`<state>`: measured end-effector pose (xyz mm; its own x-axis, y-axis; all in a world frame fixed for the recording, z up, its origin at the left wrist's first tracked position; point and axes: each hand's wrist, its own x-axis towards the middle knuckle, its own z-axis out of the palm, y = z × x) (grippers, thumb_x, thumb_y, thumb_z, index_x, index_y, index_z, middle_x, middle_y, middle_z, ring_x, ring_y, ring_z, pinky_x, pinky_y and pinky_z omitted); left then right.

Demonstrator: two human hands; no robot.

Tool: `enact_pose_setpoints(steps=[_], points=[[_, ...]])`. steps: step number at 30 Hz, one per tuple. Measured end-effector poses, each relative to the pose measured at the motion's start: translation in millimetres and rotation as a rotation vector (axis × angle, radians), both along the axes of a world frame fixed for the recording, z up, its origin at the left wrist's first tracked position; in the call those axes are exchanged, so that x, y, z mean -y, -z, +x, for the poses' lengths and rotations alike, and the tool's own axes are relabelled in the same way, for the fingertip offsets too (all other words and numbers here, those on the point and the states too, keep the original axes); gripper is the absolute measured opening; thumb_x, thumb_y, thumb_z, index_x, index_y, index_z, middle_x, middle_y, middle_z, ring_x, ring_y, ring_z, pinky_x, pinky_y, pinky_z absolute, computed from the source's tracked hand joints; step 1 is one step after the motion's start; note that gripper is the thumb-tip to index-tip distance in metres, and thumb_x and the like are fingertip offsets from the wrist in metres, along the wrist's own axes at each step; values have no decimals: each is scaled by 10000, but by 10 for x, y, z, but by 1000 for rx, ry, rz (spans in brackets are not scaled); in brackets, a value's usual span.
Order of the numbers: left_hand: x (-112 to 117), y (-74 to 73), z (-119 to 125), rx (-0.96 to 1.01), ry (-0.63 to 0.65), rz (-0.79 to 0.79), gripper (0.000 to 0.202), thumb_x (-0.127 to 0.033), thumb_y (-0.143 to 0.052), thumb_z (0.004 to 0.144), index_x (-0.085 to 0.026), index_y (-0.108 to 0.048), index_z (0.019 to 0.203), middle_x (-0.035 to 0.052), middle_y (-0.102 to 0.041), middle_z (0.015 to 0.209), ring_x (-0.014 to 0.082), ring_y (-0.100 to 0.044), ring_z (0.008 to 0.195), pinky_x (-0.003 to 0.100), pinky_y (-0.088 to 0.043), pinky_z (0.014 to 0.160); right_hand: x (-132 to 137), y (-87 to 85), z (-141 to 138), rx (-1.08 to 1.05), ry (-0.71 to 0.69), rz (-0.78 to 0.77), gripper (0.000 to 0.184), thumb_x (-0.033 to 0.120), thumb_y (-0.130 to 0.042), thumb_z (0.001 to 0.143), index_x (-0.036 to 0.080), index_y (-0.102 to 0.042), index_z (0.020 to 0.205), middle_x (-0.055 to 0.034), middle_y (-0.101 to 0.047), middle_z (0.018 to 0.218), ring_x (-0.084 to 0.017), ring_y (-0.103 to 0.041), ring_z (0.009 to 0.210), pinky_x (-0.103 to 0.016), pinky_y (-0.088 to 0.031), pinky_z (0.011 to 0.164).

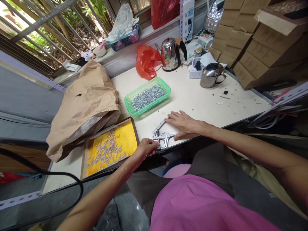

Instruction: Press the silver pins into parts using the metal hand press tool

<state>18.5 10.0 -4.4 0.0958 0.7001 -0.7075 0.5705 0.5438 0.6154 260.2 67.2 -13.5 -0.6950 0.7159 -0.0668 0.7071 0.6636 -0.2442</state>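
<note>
A small metal hand press tool (160,134) lies near the table's front edge. My right hand (184,123) rests flat on its long lever, fingers stretched out. My left hand (147,147) is pinched closed at the tool's head, on a small piece I cannot make out. Left of it lies a yellow-lined tray (131,128) with several small metal pieces. Behind the tool stands a green basket (166,96) full of small metal parts.
A crumpled brown paper sack (84,102) lies at the left. At the back are a red bag (145,62), an electric kettle (170,54), a steel pot (211,75) and stacked cardboard boxes (250,41). A black cable (69,179) loops at the lower left.
</note>
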Motion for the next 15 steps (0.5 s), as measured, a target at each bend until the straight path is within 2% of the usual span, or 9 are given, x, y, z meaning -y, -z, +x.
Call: enact_pose_setpoints(steps=[4, 8, 12, 15], points=[[-2, 22, -17, 22, 8, -8, 372, -477, -730, 650, -135, -588, 606, -52, -482, 428, 44, -374, 350, 183, -248, 359, -55, -84, -43, 25, -15, 23, 950, 611, -775, 587, 108, -448, 1323, -197, -514, 1238, -356, -452, 1135, -521, -335, 972], [13, 4, -4, 27, -27, -30, 388, -496, -742, 627, -133, -606, 645, -62, -465, 423, 42, -356, 346, 188, -230, 365, -43, -121, -67, 34, -8, 8, 791, 587, -784, 592, 109, -547, 1177, -161, -544, 1128, -314, -482, 1009, -440, -372, 881], [46, -29, 8, -20, -23, -27, 409, -531, -719, 643, -145, -584, 625, -57, -462, 424, 53, -363, 356, 200, -237, 386, 3, -118, -61, 36, 13, -2, 598, 548, -767, 649, 131, -607, 1047, -140, -554, 1083, -293, -482, 982, -389, -362, 823], [82, -70, 10, -180, 65, 142, 376, -487, -643, 748, -153, -572, 593, -30, -483, 456, 78, -411, 417, 216, -285, 438, 44, -108, -53, 21, 26, 5, 463, 508, -736, 717, 154, -621, 992, -122, -571, 1061, -275, -491, 976, -366, -345, 802]])
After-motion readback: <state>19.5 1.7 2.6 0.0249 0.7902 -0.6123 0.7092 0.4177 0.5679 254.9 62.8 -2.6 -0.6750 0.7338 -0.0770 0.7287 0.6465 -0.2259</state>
